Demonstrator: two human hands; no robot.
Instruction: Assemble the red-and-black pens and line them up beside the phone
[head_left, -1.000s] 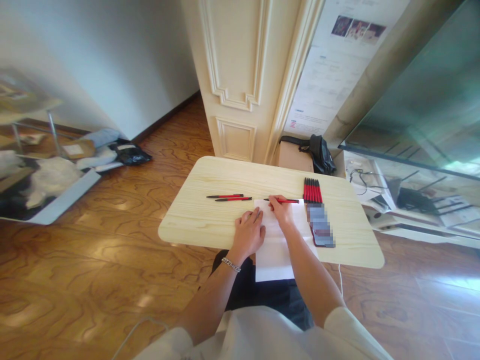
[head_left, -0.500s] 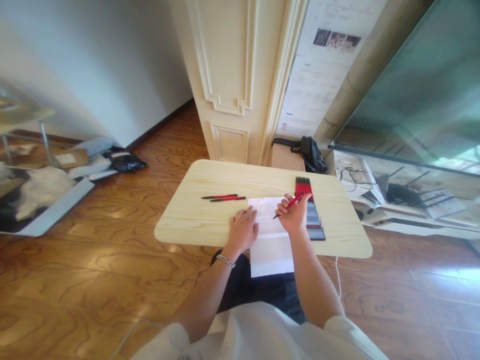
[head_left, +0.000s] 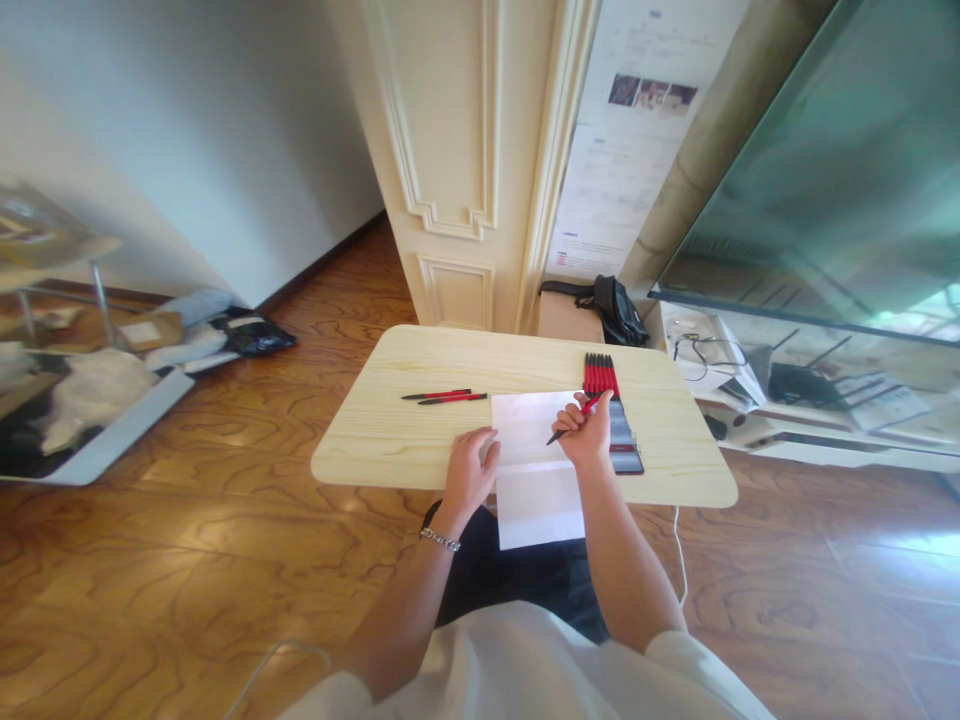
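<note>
A red and black pen (head_left: 589,405) is held in my right hand (head_left: 589,430), its dark tip pointing down and left over the white paper (head_left: 529,430). The sheet has a crease across it and hangs past the table's near edge. My left hand (head_left: 471,468) rests at the paper's left edge, fingers stretched out and holding nothing. Two more red and black pens (head_left: 446,397) lie side by side left of the sheet. Beyond my right hand is a row of several red and black pens (head_left: 601,374). A dark flat case (head_left: 626,455) lies partly hidden by that hand.
The light wooden table (head_left: 375,430) has rounded corners. A black bag (head_left: 619,312) sits on a box behind it. To the right stands a white cabinet (head_left: 817,438) below a large dark screen (head_left: 825,200). Packages (head_left: 255,332) lie on the floor at left.
My left hand has slid left and slightly toward me, off most of the paper to its edge. My right hand still grips the pen at nearly the same spot.
</note>
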